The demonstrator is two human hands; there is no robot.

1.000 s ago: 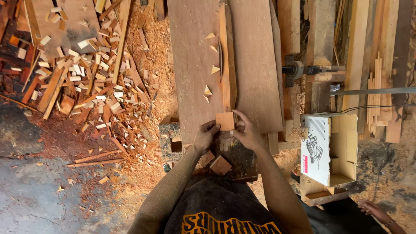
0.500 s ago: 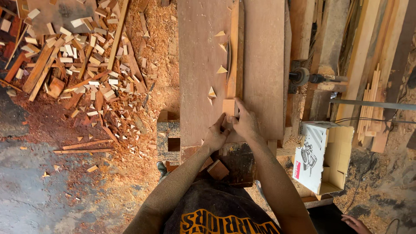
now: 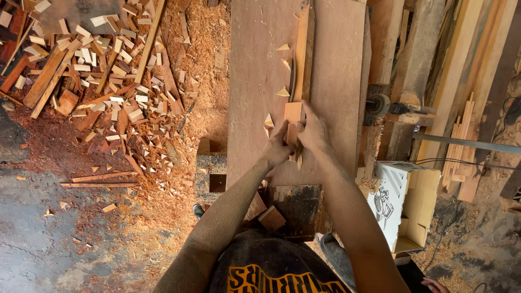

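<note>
Head view: both hands' fingers [image 3: 285, 142] clamp a wood block [image 3: 293, 113]; cardboard box [image 3: 418, 203] open

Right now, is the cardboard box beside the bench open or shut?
Open: the cardboard box has its flap folded back, showing its bare interior.
</note>
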